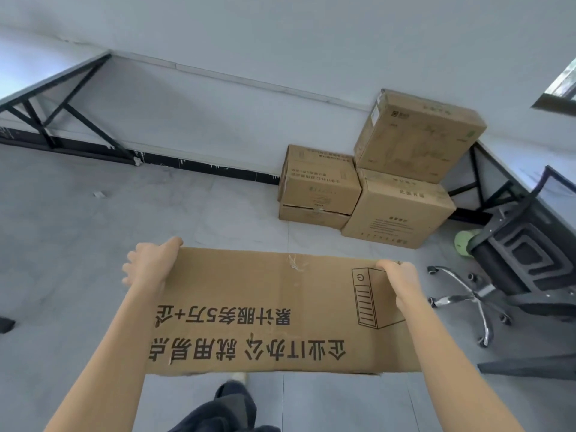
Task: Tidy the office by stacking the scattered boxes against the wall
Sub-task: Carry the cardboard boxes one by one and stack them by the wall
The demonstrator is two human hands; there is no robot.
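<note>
A box (280,307) is held off the floor in front of the body, its long axis running side to side between the hands. The left hand (149,263) is curled over its far left corner, and the right hand (399,279) is clamped on its far right corner. The stack (374,188) against the wall (280,42) lies ahead and to the right, so the right hand is nearer to it. A chair (514,260) stands just right of the stack and may need to be cleared.
</note>
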